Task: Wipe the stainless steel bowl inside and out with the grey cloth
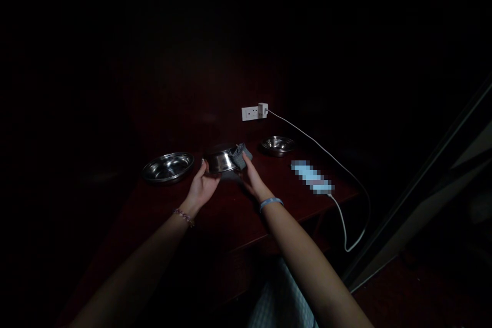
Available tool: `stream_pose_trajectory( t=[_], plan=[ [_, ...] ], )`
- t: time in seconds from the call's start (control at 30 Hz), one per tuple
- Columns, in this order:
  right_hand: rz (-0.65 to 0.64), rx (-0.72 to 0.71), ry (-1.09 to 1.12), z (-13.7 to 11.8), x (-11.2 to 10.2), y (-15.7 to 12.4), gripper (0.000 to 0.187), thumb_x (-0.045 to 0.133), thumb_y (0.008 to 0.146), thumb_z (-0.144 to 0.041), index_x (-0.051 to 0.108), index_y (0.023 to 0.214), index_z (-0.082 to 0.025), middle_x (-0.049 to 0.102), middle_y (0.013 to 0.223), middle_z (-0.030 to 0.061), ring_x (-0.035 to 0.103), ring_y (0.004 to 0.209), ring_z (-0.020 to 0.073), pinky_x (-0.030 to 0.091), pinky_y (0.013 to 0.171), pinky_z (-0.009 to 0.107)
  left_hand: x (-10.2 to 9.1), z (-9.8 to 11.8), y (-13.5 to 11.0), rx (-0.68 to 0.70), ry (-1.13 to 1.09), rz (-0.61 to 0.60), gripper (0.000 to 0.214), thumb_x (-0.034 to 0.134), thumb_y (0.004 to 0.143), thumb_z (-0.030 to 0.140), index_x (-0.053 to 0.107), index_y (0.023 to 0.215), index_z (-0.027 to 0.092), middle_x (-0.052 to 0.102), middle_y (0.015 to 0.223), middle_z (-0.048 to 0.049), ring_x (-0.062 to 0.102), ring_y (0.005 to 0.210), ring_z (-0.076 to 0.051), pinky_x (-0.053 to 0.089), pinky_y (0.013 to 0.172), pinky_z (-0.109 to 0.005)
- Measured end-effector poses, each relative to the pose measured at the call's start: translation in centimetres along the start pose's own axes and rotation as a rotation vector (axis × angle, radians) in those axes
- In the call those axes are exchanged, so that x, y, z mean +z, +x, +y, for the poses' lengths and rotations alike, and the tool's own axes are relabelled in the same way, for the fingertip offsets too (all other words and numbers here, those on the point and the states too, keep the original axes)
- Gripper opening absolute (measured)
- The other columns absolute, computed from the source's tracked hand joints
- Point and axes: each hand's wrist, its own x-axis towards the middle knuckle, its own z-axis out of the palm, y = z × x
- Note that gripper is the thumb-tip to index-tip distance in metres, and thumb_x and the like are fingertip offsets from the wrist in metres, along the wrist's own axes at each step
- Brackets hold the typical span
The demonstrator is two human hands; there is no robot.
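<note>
My left hand (202, 187) grips a small steel bowl (220, 160) from its left side, holding it tilted just above the dark red table (230, 215). My right hand (251, 178) presses a grey cloth (242, 155) against the bowl's right rim, fingers closed on the cloth. A bracelet is on my left wrist and a light blue band on my right wrist.
A wide steel plate (168, 166) lies left of the bowl. Another small steel bowl (278, 145) sits to the right. A phone (312, 177) lies near the right edge, its white cable (338, 164) running to a charger in the wall socket (254, 111). The room is very dark.
</note>
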Motion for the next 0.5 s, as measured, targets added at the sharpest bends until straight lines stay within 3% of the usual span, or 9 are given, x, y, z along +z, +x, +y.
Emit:
stream_pose_trajectory(
  t=[0.23,0.5],
  plan=[
    [0.005,-0.002,0.037,-0.3,-0.5,0.5,0.031,0.075,0.090,-0.050,0.073,0.108,-0.025,0.083,0.110,0.0042,0.075,0.120,0.0238,0.064,0.100,0.043,-0.5,0.6,0.5,-0.046,0.031,0.013,0.013,0.066,0.101,0.032,0.075,0.105,0.024,0.082,0.108,-0.0036,0.077,0.102,-0.016,0.062,0.092,-0.028],
    [0.075,0.020,0.042,-0.5,-1.8,1.1,0.033,0.079,0.086,-0.055,0.071,0.101,-0.027,0.081,0.105,0.0063,0.076,0.114,0.0290,0.068,0.092,0.047,-1.5,0.7,1.8,0.060,0.150,0.104,0.018,0.072,0.096,0.035,0.076,0.109,0.024,0.082,0.108,-0.0061,0.076,0.111,-0.021,0.064,0.091,-0.028]
  ],
)
